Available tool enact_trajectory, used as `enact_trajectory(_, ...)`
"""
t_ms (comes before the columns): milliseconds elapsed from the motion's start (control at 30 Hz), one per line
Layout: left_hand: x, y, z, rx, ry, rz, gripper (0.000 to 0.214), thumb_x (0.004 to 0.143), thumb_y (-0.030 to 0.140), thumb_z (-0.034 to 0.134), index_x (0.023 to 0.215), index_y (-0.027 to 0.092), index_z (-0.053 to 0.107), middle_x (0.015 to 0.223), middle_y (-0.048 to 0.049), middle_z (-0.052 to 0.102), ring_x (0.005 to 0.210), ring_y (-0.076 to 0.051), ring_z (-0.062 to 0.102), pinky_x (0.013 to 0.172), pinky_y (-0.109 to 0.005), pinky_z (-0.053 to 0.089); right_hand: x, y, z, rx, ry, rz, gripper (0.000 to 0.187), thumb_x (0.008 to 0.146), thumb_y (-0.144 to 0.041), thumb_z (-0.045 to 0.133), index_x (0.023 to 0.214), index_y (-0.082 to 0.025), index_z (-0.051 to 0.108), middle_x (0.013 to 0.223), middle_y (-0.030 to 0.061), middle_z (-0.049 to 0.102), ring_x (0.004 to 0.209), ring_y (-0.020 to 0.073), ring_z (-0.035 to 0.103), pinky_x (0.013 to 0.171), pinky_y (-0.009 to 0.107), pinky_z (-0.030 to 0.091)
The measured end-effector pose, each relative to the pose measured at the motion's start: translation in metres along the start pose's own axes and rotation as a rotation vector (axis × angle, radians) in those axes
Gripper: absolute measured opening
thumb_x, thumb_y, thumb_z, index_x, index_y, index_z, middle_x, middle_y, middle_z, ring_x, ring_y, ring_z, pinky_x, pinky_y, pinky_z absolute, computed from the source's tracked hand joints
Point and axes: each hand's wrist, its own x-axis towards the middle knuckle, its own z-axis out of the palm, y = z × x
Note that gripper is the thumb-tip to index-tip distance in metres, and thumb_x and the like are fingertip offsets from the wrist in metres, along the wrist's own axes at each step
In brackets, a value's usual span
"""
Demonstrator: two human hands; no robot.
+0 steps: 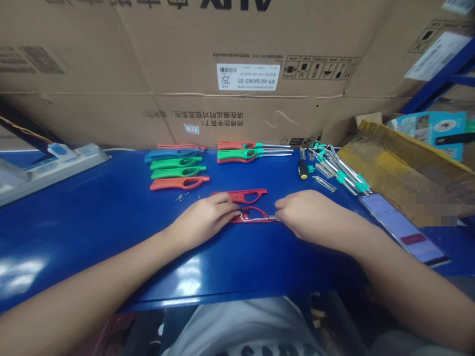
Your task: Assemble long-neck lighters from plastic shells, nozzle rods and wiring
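Observation:
A red lighter shell half [256, 214] lies flat on the blue table [111, 217] between my hands, with a thin wire inside it. My left hand [206, 217] rests on its left end, fingers curled down and pressing on it. My right hand [309, 212] pinches the shell's right tip with closed fingers. A second red shell half [247, 195] lies just behind, untouched.
Behind lie green, blue and red handle shells [178, 173], two assembled lighters [252, 152], several metal tubes with green ends [341, 170] and a small screwdriver [303, 170]. A phone [403, 227] lies at right, cardboard boxes [222, 64] stand behind, a power strip [55, 160] at left.

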Motion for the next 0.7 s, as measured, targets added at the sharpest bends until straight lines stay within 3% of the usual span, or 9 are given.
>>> enact_trajectory(533, -0.003, -0.003, 0.003, 0.004, 0.016, 0.013, 0.024, 0.101, 0.023, 0.051, 0.113, 0.018, 0.071, 0.104, -0.0064, 0.067, 0.093, -0.019, 0.067, 0.085, -0.031, 0.056, 0.006, -0.022, 0.002, -0.073, -0.048, 0.054, 0.023, 0.079, 0.002, 0.058, 0.078, -0.015, 0.074, 0.083, 0.0112, 0.072, 0.079, 0.0238, 0.068, 0.053, 0.033, 0.025)
enact_trajectory(700, -0.002, -0.004, 0.001, 0.013, 0.027, 0.009, 0.024, 0.102, 0.024, 0.049, 0.109, 0.017, 0.071, 0.104, -0.0069, 0.068, 0.093, -0.019, 0.068, 0.084, -0.032, 0.056, 0.007, -0.004, 0.001, -0.011, 0.016, 0.061, 0.022, 0.085, -0.002, 0.056, 0.083, -0.014, 0.074, 0.086, 0.0094, 0.072, 0.079, 0.0227, 0.068, 0.056, 0.033, 0.03)
